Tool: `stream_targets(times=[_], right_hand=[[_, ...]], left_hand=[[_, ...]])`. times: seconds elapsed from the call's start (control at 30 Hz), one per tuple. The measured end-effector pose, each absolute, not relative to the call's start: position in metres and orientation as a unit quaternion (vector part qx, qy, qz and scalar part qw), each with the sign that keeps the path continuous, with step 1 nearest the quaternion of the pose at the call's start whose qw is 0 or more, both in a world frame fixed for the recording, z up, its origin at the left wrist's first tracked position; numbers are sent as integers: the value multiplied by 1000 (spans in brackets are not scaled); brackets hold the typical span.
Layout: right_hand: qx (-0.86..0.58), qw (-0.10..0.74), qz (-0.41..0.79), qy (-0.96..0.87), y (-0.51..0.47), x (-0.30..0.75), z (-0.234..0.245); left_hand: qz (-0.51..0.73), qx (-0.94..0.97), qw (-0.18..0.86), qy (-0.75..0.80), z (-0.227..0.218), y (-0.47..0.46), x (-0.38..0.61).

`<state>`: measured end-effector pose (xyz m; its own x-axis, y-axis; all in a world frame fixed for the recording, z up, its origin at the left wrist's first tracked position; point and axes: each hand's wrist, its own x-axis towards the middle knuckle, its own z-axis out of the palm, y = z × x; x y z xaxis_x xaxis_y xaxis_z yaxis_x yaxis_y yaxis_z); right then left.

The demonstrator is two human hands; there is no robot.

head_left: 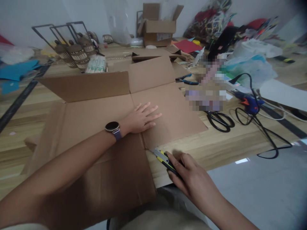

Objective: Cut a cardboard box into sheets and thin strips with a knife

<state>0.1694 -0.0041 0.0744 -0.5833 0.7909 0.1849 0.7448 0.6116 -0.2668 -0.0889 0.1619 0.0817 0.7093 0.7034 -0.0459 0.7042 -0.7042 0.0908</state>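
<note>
A large unfolded cardboard box (pixel 96 115) lies on the wooden table, two of its far flaps standing up. Pressed flat on the cardboard near a crease is my left hand (pixel 141 118), fingers spread, with a watch (pixel 112 127) on that wrist. My right hand (pixel 189 172) is wrapped round a yellow and black utility knife (pixel 165 159). The knife's tip points at the crease end along the cardboard's near edge; whether the blade touches it, I cannot tell.
Black-handled scissors (pixel 220 121), blue-handled pliers (pixel 188 79) and a blue glue gun (pixel 251 103) with a looping black cord lie to the right. Behind stand several woven lanterns (pixel 79 54) and an open carton (pixel 159 33). The wooden table (pixel 182 143) ends close to my body.
</note>
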Motion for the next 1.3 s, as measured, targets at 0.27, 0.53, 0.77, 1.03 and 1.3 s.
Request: stream_targets(times=[0.27, 0.53, 0.77, 1.03, 1.3], right_hand=[[-418, 150, 85, -892, -5, 169, 75], [-403, 154, 78, -899, -6, 168, 75], [-394, 108, 114, -906, -19, 186, 91], [-379, 59, 110, -917, 7, 216, 106], [-272, 20, 91, -958, 45, 216, 100]], left_hand=[[-10, 922, 47, 385, 83, 161, -87], [-2, 924, 48, 379, 83, 161, -88], [21, 928, 52, 370, 78, 162, -94], [114, 887, 39, 446, 112, 140, -117], [154, 630, -8, 761, 148, 37, -214]])
